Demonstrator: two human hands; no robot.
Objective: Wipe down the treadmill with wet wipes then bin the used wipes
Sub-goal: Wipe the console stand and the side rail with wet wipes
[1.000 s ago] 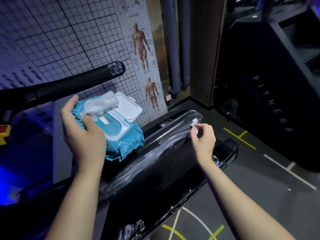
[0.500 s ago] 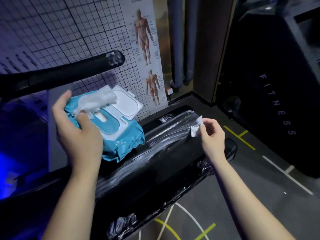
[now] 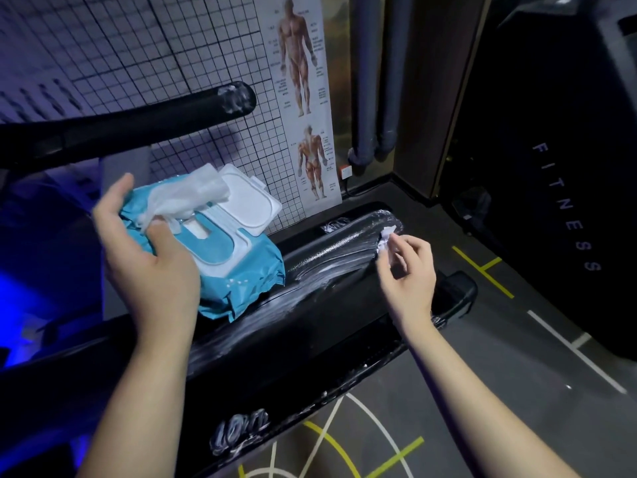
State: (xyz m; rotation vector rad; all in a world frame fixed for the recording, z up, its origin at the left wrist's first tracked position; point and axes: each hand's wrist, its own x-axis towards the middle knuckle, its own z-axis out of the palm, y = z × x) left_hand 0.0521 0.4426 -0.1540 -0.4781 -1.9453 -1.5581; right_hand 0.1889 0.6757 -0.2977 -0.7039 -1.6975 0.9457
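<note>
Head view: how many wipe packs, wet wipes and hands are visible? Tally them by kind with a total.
wipe pack: 1
wet wipes: 2, a fresh wipe sticking out of the pack, a crumpled wipe pinched in the right hand
hands: 2, the left hand holding the pack, and the right hand
Total: 5

Left hand [image 3: 148, 270]: pack [image 3: 248, 270]; right hand [image 3: 410, 274]: scrap [image 3: 386, 239]

poster [image 3: 303, 98]: muscle chart, two figures, on the wall
wall [image 3: 138, 46]: white with black grid lines
pipes [image 3: 379, 81]: two, grey, upright in the corner
floor lines [image 3: 482, 270]: yellow and white
black machine [image 3: 551, 184]: lettered "fitness"
</note>
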